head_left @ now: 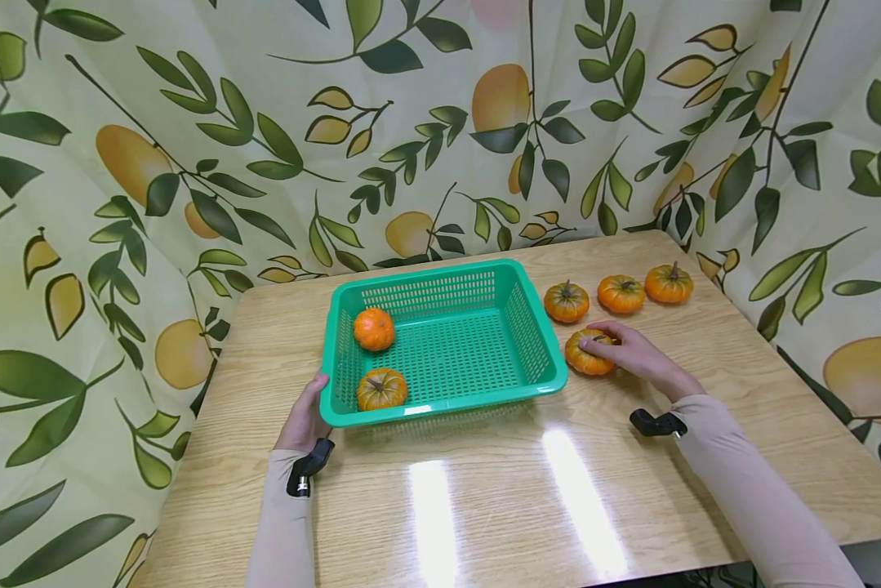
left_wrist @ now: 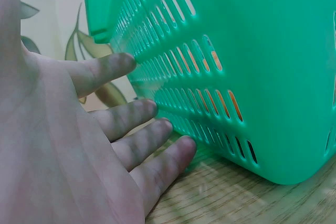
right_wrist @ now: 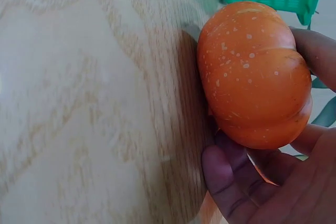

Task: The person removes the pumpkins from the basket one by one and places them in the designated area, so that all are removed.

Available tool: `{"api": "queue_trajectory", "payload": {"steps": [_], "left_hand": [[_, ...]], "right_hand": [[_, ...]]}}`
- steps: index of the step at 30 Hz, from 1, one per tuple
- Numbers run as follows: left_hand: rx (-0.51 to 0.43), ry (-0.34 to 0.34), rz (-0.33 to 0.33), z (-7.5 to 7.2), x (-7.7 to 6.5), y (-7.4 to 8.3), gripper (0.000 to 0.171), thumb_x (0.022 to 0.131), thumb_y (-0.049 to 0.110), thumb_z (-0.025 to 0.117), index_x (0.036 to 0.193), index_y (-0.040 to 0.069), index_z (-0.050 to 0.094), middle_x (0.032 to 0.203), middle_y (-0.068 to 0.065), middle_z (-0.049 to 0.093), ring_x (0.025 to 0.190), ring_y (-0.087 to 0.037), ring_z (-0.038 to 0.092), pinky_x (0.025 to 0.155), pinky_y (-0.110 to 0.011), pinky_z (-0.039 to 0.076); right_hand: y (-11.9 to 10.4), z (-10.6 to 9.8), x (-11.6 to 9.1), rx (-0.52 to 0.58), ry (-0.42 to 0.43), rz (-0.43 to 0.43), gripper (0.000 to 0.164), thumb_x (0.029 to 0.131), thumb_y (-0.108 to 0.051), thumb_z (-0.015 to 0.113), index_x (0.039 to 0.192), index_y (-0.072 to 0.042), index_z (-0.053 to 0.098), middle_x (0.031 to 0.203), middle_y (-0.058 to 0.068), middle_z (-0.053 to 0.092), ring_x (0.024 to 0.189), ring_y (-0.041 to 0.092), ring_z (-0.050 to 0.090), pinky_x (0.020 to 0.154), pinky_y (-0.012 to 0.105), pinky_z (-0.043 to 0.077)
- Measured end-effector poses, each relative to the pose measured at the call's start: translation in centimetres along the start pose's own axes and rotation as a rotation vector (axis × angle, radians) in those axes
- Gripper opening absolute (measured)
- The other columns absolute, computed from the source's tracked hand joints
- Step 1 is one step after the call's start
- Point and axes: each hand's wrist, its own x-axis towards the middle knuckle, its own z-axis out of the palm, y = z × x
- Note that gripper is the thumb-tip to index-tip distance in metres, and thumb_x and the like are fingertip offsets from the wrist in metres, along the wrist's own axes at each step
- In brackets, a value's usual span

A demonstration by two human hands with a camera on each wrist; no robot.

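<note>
Starting at your left, your left hand [head_left: 305, 418] lies against or very near the end wall of the green basket [head_left: 447, 406], palm open and fingers straight, holding nothing; I can't tell how firmly, if at all, they touch. With so little grip there, the basket could slide or swivel on the wooden table [head_left: 352, 506] if something knocks its other end.

Inside, crowded toward your left, sit the orange pumpkin [head_left: 374, 329] and, nearer you, the striped pumpkin [head_left: 382, 389]; a jolt might set either rolling over the bare mesh.

Just outside the right-hand end, the held pumpkin [head_left: 587, 362] is in your right hand [head_left: 631, 353], thumb and fingers curled round it, open only as wide as its body. Whether it bears on the tabletop is unclear. Its skin looks smooth, so a loose pinch could let it twist out, and moving it left too low would likely catch the rim.

Beyond it stand the near-rim pumpkin [head_left: 567, 302], middle pumpkin [head_left: 620, 294] and far-right pumpkin [head_left: 669, 283]; swinging your knuckles wide that way could bump them.
</note>
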Motion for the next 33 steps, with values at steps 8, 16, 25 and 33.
{"api": "queue_trajectory", "payload": {"steps": [8,16,25,33], "left_hand": [[-0.006,0.012,-0.005,0.1,-0.1,0.1,0.07,0.103,0.046,0.032,0.164,0.025,0.007,0.169,-0.007,0.009,0.151,-0.025,0.014,0.124,-0.057,0.002],[-0.01,-0.005,0.006,-0.2,-0.1,-0.1,0.066,0.104,0.048,0.03,0.163,0.027,0.01,0.165,-0.005,0.017,0.137,-0.011,0.033,0.12,-0.049,0.012],[-0.006,-0.019,0.015,-0.2,-0.1,-0.2,0.066,0.103,0.048,0.029,0.163,0.029,0.008,0.167,-0.005,0.014,0.139,-0.012,0.03,0.12,-0.05,0.011],[-0.01,-0.033,0.023,-0.1,0.0,0.0,0.068,0.104,0.047,0.029,0.164,0.029,0.005,0.17,-0.006,0.008,0.145,-0.017,0.022,0.122,-0.055,0.005]], "right_hand": [[0.0,-0.1,0.3,0.008,-0.029,0.012,0.08,0.099,-0.055,0.055,0.155,-0.003,0.033,0.158,0.029,0.032,0.137,0.043,0.037,0.105,0.054,0.038],[-0.3,-0.1,0.0,0.019,-0.046,-0.008,0.079,0.098,-0.053,0.057,0.154,-0.003,0.033,0.158,0.03,0.029,0.142,0.048,0.03,0.115,0.067,0.024],[-1.7,-1.4,-0.2,-0.002,-0.012,-0.016,0.085,0.098,-0.058,0.054,0.158,-0.004,0.024,0.16,0.026,0.028,0.14,0.046,0.034,0.111,0.064,0.034],[-5.1,-3.7,-0.4,0.011,0.106,-0.119,0.077,0.1,-0.051,0.056,0.156,-0.005,0.031,0.155,0.025,0.038,0.136,0.042,0.039,0.108,0.061,0.036]]}}
